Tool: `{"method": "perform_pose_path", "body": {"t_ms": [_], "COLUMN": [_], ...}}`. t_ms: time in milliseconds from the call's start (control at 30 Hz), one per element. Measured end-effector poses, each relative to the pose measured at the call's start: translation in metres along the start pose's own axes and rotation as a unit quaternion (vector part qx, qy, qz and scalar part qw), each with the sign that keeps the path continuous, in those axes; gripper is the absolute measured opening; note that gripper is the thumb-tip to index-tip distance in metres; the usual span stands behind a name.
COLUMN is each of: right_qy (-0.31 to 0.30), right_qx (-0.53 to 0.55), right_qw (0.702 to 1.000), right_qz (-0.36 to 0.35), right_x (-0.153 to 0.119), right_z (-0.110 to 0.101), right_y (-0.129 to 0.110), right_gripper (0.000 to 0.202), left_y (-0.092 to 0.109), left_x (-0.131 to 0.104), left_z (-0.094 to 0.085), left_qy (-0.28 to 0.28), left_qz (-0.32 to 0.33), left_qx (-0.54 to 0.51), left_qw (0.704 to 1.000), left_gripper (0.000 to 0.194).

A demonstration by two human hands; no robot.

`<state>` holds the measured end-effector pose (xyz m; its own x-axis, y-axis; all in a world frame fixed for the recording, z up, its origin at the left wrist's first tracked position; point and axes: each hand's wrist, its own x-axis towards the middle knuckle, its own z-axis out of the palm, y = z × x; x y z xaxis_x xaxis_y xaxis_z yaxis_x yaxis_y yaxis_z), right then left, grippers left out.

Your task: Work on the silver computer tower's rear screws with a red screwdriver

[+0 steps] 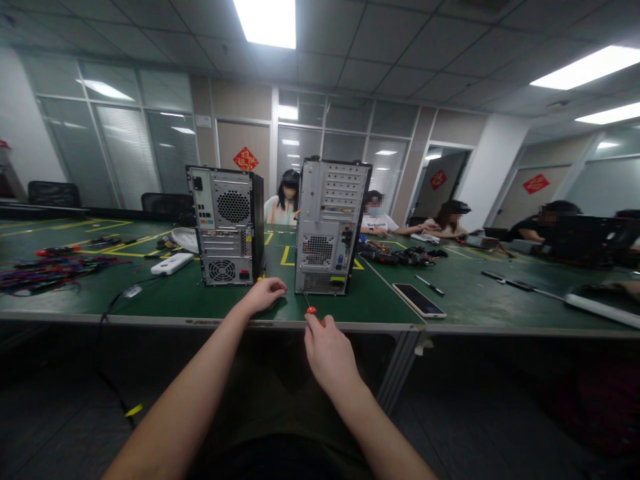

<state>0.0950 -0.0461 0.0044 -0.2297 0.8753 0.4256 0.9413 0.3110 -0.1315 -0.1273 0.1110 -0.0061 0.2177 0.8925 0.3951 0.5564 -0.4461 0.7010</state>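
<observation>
My right hand [329, 347] grips a screwdriver [311, 310] by its red handle. Its thin shaft points up at the lower left corner of the right computer tower [307, 267], whose back panel faces me. Whether the tip sits in a screw is too small to tell. On the table before the gap between the towers rests my left hand [264, 295], fingers curled in; anything inside them is hidden. Just beyond that hand stands the left computer tower [227, 257], upright, with its back panel also toward me.
Left on the green table [150, 300] lie bundled cables [55, 270] and a white power strip [173, 264]. To the right are a phone [419, 300], a pen-like tool [429, 285] and black cables [415, 256]. Several people sit across the table. A cord hangs over the front edge.
</observation>
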Motion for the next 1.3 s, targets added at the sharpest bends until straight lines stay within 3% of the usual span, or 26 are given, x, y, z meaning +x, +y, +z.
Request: {"method": "perform_pose_path", "body": {"t_ms": [267,533,733,867,1067,1200,1300], "right_qy": [0.002,0.054,0.090,0.110,0.142,0.159,0.176], "right_qx": [0.012,0.091,0.039,-0.007,0.115,0.150,0.117], "right_qw": [1.000,0.994,0.995,0.993,0.983,0.976,0.976], "right_qz": [0.016,0.019,0.017,0.040,0.031,-0.009,-0.060], "right_x": [0.000,0.002,0.003,0.005,0.001,-0.007,-0.014], "right_z": [0.004,0.011,0.013,0.014,0.013,0.021,0.033], "right_y": [-0.003,-0.002,-0.003,0.002,0.000,-0.002,0.005], "right_gripper": [0.035,0.042,0.026,0.026,0.017,0.037,0.039], "left_y": [0.001,0.002,0.017,0.020,0.010,0.007,0.007], "left_x": [0.000,0.003,0.013,0.029,0.052,0.062,0.064], "left_z": [0.000,0.007,0.016,0.027,0.041,0.044,0.046], "left_qy": [-0.003,0.022,0.079,0.114,0.123,0.119,0.122], "left_qz": [-0.005,-0.015,-0.006,-0.051,-0.135,-0.165,-0.155], "left_qx": [0.000,0.032,0.035,0.035,-0.034,-0.055,-0.041], "left_qw": [1.000,0.999,0.996,0.992,0.983,0.977,0.980], "left_gripper": [0.019,0.020,0.019,0.022,0.027,0.028,0.026]}}
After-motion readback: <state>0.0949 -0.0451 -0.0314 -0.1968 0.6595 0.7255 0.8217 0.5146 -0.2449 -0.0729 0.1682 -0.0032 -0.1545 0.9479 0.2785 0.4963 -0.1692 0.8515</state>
